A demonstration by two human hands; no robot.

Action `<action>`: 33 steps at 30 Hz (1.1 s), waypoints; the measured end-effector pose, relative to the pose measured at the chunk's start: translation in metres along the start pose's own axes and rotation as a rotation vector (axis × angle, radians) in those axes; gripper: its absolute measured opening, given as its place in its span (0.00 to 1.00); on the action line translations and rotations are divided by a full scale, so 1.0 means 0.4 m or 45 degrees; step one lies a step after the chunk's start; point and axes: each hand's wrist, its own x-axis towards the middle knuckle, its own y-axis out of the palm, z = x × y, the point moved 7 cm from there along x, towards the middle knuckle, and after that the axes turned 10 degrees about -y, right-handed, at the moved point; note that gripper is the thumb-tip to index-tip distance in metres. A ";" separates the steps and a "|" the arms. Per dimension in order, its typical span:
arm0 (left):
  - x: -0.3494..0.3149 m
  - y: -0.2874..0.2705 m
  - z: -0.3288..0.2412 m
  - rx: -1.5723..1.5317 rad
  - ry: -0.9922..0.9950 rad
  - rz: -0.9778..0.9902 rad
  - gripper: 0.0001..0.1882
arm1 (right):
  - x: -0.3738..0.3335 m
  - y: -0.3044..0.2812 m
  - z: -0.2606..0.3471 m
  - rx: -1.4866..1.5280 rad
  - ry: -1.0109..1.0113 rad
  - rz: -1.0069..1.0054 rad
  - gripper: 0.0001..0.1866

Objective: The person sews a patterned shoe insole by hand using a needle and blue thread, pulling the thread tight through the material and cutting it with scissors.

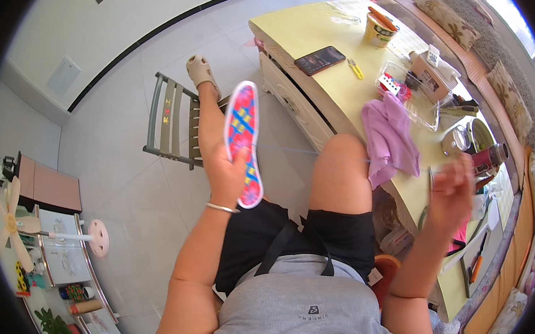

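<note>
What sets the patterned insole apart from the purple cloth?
The insole is multicoloured with a white rim; the cloth is plain light purple. The insole looks long and flat, while the cloth lies crumpled. The insole is held in the left hand; the cloth rests on the table.

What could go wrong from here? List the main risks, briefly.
The thin thread stretching from the insole in the left hand might snag on the knee or purple cloth. The right hand, blurred, appears close to the dark-lidded jar and could knock it.
</note>
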 end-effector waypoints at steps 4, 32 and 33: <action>0.107 -0.098 0.096 0.057 -0.008 -0.235 0.06 | 0.105 -0.566 0.543 -0.218 -0.554 -0.202 0.06; -0.164 0.056 -0.208 -0.693 -0.192 0.603 0.08 | -0.187 0.300 -0.295 -1.515 -0.662 0.856 0.07; -0.165 0.057 -0.208 -0.699 -0.194 0.608 0.08 | -0.190 0.303 -0.296 -1.506 -0.658 0.868 0.07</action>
